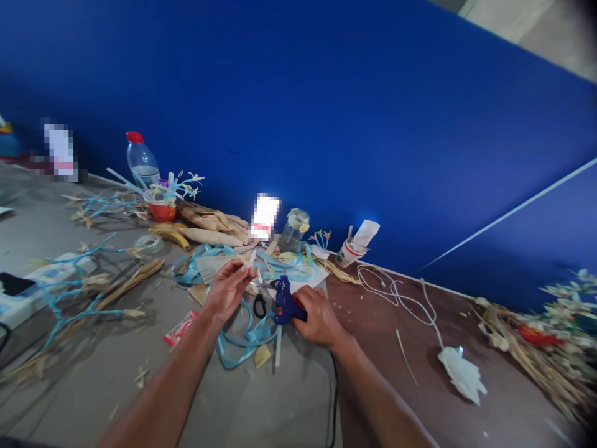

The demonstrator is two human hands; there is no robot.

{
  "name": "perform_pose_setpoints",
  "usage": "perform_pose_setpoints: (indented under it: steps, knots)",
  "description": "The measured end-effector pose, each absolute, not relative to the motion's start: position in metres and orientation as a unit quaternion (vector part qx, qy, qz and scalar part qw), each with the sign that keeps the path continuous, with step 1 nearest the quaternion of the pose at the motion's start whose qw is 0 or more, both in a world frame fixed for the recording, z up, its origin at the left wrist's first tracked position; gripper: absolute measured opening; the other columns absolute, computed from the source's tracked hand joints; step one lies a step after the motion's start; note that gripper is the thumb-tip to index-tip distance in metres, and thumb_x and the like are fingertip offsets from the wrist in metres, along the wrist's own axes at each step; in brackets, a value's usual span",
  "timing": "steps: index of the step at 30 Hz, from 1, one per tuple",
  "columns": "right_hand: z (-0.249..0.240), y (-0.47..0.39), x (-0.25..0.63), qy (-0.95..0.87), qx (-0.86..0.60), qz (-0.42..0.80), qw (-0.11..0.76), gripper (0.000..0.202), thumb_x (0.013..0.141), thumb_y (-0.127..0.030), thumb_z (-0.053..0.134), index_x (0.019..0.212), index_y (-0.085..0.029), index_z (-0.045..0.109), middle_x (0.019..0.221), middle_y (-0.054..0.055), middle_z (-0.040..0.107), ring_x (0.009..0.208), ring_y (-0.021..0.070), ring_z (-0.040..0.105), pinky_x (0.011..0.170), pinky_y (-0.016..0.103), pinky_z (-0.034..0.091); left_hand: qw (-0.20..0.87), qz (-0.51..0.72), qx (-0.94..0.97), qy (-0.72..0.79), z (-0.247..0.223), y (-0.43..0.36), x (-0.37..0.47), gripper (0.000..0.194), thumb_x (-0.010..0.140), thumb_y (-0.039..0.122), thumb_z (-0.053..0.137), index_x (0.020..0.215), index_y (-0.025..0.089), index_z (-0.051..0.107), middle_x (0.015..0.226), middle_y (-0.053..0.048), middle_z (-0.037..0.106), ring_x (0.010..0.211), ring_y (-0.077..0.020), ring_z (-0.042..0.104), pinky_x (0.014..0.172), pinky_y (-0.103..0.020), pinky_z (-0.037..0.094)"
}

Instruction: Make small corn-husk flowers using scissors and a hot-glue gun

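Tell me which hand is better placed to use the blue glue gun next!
Probably the right hand: its fingers are wrapped around the handle of the blue glue gun. The left hand seems busy pinching a small pale piece.

A blue partition (336, 118) stands at the back, its upper edge sloping down to the right, with a pale grey surface (545, 31) visible beyond. A thin light strip (508, 214) crosses it diagonally at right. Below, a grey tabletop (261, 407) adjoins a brown tabletop (373, 339); the partition is darker at far left than at centre.
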State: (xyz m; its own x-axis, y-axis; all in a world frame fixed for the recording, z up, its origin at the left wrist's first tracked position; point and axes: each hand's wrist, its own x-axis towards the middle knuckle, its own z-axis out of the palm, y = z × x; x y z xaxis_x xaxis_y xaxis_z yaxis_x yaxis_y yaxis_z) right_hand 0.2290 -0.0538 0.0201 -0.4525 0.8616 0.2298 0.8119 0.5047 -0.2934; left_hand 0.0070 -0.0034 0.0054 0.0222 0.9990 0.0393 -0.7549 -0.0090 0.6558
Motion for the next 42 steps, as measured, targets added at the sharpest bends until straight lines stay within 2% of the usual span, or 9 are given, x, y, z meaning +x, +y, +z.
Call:
perform_pose_setpoints:
  steps: [5, 8, 12, 14, 18, 21, 25, 33, 42]
  knots:
    - [0.002, -0.060, 0.242, -0.830, -0.539, 0.077, 0.125, 0.034, 0.072, -0.023, 0.062, 0.105, -0.014, 0.059, 0.099, 0.010, 0.058, 0.095, 0.0239, 0.053, 0.088, 0.039, 0.036, 0.686, 0.632, 0.282, 0.224, 0.004, -0.004, 0.008, 0.017, 0.062, 0.019, 0.078, 0.070, 0.019, 0.063, 0.062, 0.002, 0.066, 0.063, -0.0110, 0.061, 0.077, -0.030, 0.049]
    - [0.008, -0.061, 0.247, -0.826, -0.540, 0.086, 0.139, 0.038, 0.070, -0.029, 0.066, 0.106, -0.016, 0.062, 0.102, 0.010, 0.058, 0.095, 0.0248, 0.054, 0.089, 0.041, 0.037, 0.693, 0.619, 0.297, 0.220, 0.002, -0.005, 0.008, 0.017, 0.063, 0.021, 0.078, 0.069, 0.019, 0.063, 0.063, 0.001, 0.066, 0.064, -0.0112, 0.061, 0.078, -0.030, 0.049]
    - [0.028, -0.054, 0.239, -0.751, -0.561, 0.126, 0.325, 0.025, 0.077, -0.026, 0.058, 0.098, -0.017, 0.067, 0.101, 0.011, 0.060, 0.090, 0.0222, 0.057, 0.083, 0.037, 0.042, 0.697, 0.602, 0.314, 0.232, 0.002, -0.007, 0.010, 0.018, 0.062, 0.023, 0.080, 0.068, 0.017, 0.064, 0.063, 0.000, 0.067, 0.065, -0.0121, 0.062, 0.075, -0.029, 0.049]
    - [0.037, -0.047, 0.221, -0.692, -0.545, 0.235, 0.412, 0.019, 0.080, -0.028, 0.054, 0.088, -0.019, 0.069, 0.089, 0.007, 0.064, 0.080, 0.0192, 0.059, 0.075, 0.032, 0.045, 0.693, 0.598, 0.325, 0.237, 0.003, -0.008, 0.011, 0.019, 0.061, 0.024, 0.080, 0.068, 0.016, 0.064, 0.064, -0.001, 0.068, 0.065, -0.0125, 0.063, 0.074, -0.027, 0.049]
    - [0.040, -0.031, 0.170, -0.543, -0.502, 0.460, 0.492, 0.020, 0.072, -0.031, 0.062, 0.088, -0.021, 0.070, 0.079, 0.002, 0.068, 0.068, 0.0158, 0.058, 0.067, 0.029, 0.046, 0.689, 0.598, 0.331, 0.241, 0.004, -0.008, 0.012, 0.020, 0.059, 0.025, 0.082, 0.066, 0.016, 0.065, 0.067, -0.002, 0.069, 0.066, -0.0133, 0.064, 0.071, -0.027, 0.050]
    - [0.036, -0.025, 0.140, -0.476, -0.455, 0.529, 0.536, 0.019, 0.066, -0.027, 0.066, 0.084, -0.021, 0.069, 0.079, 0.000, 0.068, 0.071, 0.0153, 0.059, 0.072, 0.029, 0.047, 0.693, 0.594, 0.328, 0.243, 0.006, -0.008, 0.011, 0.019, 0.059, 0.024, 0.082, 0.068, 0.016, 0.067, 0.069, -0.002, 0.069, 0.065, -0.0124, 0.063, 0.068, -0.025, 0.049]
    - [0.032, -0.025, 0.127, -0.459, -0.438, 0.524, 0.567, 0.014, 0.064, -0.023, 0.065, 0.077, -0.020, 0.067, 0.076, -0.001, 0.067, 0.073, 0.0155, 0.059, 0.076, 0.030, 0.047, 0.686, 0.604, 0.318, 0.252, 0.005, -0.006, 0.011, 0.020, 0.057, 0.023, 0.083, 0.070, 0.016, 0.068, 0.070, 0.000, 0.069, 0.065, -0.0109, 0.061, 0.067, -0.023, 0.047]
    - [0.022, -0.029, 0.131, -0.509, -0.456, 0.434, 0.587, 0.012, 0.071, -0.022, 0.063, 0.083, -0.019, 0.065, 0.083, 0.001, 0.063, 0.079, 0.0152, 0.058, 0.077, 0.028, 0.047, 0.642, 0.616, 0.353, 0.291, -0.001, -0.005, 0.013, 0.017, 0.061, 0.024, 0.080, 0.071, 0.016, 0.069, 0.069, 0.001, 0.065, 0.070, -0.0111, 0.059, 0.071, -0.023, 0.045]
    - [0.013, -0.031, 0.127, -0.502, -0.430, 0.436, 0.611, 0.015, 0.073, -0.022, 0.061, 0.087, -0.020, 0.066, 0.091, 0.003, 0.060, 0.084, 0.0153, 0.058, 0.078, 0.029, 0.049, 0.587, 0.627, 0.374, 0.350, 0.002, -0.007, 0.017, 0.020, 0.060, 0.028, 0.080, 0.071, 0.017, 0.068, 0.070, 0.001, 0.066, 0.068, -0.0122, 0.058, 0.070, -0.024, 0.044]
